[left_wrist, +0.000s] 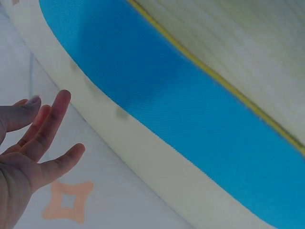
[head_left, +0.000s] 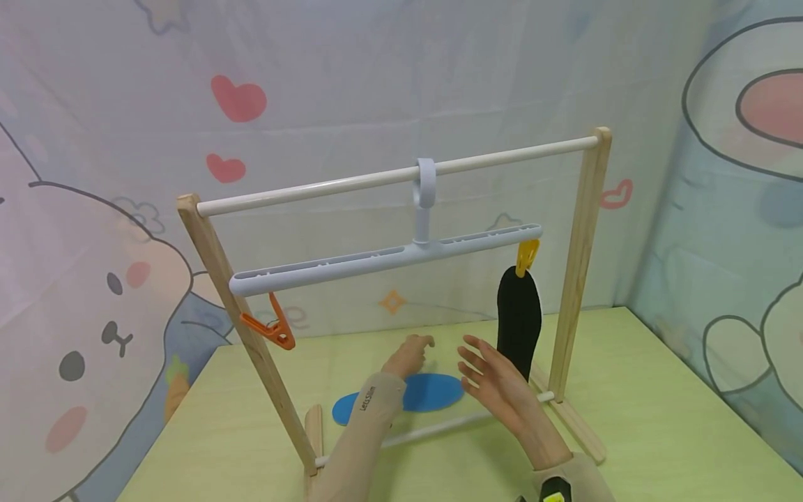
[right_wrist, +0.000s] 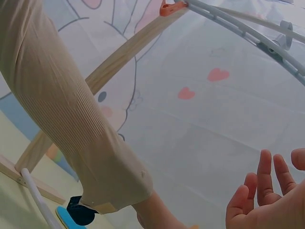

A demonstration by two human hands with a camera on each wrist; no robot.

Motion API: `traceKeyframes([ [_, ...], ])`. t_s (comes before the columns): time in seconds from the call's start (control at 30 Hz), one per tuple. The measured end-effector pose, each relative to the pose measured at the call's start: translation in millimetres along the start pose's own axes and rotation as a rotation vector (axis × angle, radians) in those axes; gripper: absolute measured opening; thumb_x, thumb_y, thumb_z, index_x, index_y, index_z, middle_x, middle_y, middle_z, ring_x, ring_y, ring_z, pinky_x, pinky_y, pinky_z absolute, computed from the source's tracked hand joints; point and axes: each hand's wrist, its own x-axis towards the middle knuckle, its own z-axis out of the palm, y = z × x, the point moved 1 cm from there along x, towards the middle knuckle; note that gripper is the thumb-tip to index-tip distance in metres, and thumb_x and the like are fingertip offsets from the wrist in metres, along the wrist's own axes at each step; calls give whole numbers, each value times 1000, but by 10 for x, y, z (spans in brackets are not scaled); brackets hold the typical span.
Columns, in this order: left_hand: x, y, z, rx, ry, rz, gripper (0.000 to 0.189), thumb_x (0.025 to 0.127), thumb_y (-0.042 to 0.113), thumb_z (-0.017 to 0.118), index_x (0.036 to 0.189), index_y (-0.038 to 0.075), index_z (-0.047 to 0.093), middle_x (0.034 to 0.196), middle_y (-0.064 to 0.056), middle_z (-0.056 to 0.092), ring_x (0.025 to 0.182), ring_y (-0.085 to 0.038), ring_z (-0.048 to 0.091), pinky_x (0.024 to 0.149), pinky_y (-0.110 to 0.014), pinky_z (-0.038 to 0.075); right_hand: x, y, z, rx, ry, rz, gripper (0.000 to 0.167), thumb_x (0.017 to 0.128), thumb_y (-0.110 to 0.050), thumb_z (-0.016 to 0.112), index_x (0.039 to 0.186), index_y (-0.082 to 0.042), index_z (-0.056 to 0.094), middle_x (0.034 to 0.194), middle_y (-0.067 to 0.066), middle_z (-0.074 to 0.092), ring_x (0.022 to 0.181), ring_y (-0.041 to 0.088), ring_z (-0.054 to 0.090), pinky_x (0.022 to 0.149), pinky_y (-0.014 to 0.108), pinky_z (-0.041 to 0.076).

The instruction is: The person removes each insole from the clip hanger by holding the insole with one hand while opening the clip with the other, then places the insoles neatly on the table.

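A blue insole (head_left: 434,392) lies flat behind the rack's lower bar, its middle hidden by my left forearm. Beyond it my left hand (head_left: 409,354) reaches forward with loose fingers and holds nothing; the left wrist view shows the fingers apart from the insole's long edge (left_wrist: 200,157). My right hand (head_left: 502,387), fingers spread and empty, is raised beside a black insole (head_left: 518,317). That insole hangs from a yellow clip (head_left: 528,256) at the right end of a pale grey hanger (head_left: 351,266). An orange clip (head_left: 273,328) dangles from the hanger's left end.
A wooden rack with a white top rod (head_left: 314,188) carries the hanger. Its right post (head_left: 580,265) stands behind my right hand, and a white lower bar (head_left: 433,427) runs under both forearms. A printed curtain (head_left: 351,84) backs the pale green table (head_left: 627,376).
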Motion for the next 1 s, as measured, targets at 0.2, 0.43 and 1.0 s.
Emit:
traceKeyframes([
  [0.2, -3, -10, 11, 8, 18, 43, 33, 87, -1, 50, 119, 4, 50, 116, -19, 51, 100, -27, 54, 83, -37, 48, -1, -1, 2, 7, -8, -5, 31, 98, -28, 27, 108, -24, 56, 101, -10, 58, 93, 9, 50, 80, 23, 43],
  [0.43, -16, -26, 28, 27, 44, 56, 28, 89, 6, 49, 117, 3, 52, 117, -18, 53, 107, -31, 52, 86, -40, 47, 5, 5, -6, 0, -22, -1, 33, 99, -28, 26, 108, -25, 57, 101, -11, 59, 93, 8, 50, 81, 23, 43],
  [1.0, -35, 52, 4, 145, 179, 127, 21, 93, 18, 44, 103, 10, 60, 98, -8, 63, 90, -22, 57, 76, -44, 48, -5, -13, -2, 24, -39, -19, 34, 99, -26, 25, 109, -24, 57, 102, -9, 59, 94, 9, 52, 82, 23, 43],
])
